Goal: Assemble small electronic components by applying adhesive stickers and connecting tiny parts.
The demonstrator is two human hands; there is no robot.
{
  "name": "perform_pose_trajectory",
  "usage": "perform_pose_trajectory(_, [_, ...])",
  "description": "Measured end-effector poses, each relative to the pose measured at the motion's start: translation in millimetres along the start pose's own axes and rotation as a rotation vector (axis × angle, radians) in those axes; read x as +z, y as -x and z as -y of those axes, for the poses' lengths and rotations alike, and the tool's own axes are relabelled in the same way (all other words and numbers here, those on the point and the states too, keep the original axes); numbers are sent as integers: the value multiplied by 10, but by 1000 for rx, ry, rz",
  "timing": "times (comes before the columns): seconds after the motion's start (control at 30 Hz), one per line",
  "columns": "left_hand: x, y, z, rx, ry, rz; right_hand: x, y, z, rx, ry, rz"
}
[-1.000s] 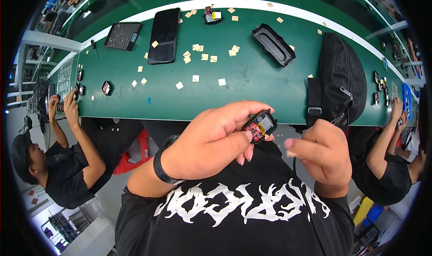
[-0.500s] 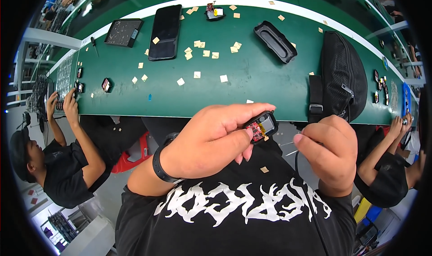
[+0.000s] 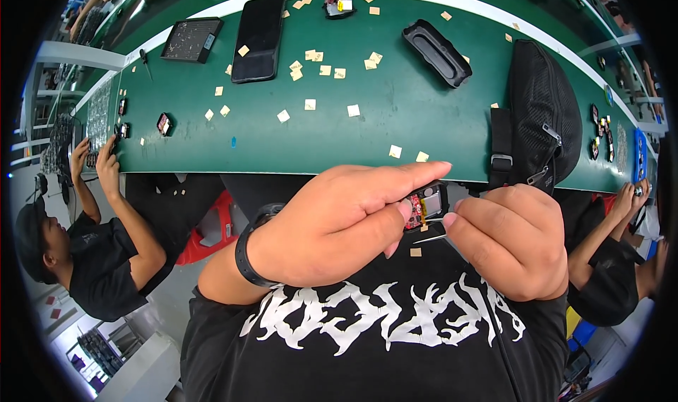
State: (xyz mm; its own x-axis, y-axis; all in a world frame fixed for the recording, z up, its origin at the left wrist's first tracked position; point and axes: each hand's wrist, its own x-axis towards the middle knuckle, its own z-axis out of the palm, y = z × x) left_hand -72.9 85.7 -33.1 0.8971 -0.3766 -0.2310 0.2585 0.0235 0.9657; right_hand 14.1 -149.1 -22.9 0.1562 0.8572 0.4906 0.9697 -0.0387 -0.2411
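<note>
My left hand (image 3: 339,222) is closed round a small open electronic device (image 3: 431,201), held just off the table's near edge. The device has a black case, a red circuit board, a silver-grey part and a bit of yellow tape. My right hand (image 3: 510,241) pinches a pair of metal tweezers (image 3: 426,239); one thin tip reaches the device's lower edge and the other points below it. Whether the tips grip anything is too small to tell. A small tan square (image 3: 424,227) shows at the device's lower edge, and another tan square (image 3: 416,252) lies on my black shirt.
On the green table (image 3: 268,144) lie several tan paper squares (image 3: 311,104), a black phone-like slab (image 3: 258,40), a black tray (image 3: 436,53) and a parts box (image 3: 191,39). A black bag (image 3: 545,109) sits at right. Other open devices (image 3: 164,124) lie about. Co-workers' hands (image 3: 107,165) work at both ends.
My right hand has come closer to the device, and the tweezer tips now show at it. My left hand has shifted slightly right with the device. The view has tilted a little.
</note>
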Motion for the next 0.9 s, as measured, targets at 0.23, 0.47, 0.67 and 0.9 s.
perform_pose_trajectory(0.23, [35, 20, 50, 44, 44, -25, 63, 43, -7, -22, -33, -102])
perform_pose_trajectory(0.47, [42, 20, 78, 87, -10, -49, 44, 51, -4, -13, -1, -86])
perform_pose_trajectory(0.67, [57, 13, 24, 39, 10, -63, 58, 60, 26, -37, 90, -129])
perform_pose_trajectory(0.9, [54, 0, 40, 35, 17, -63, 77, 67, -4, -46, 7, -114])
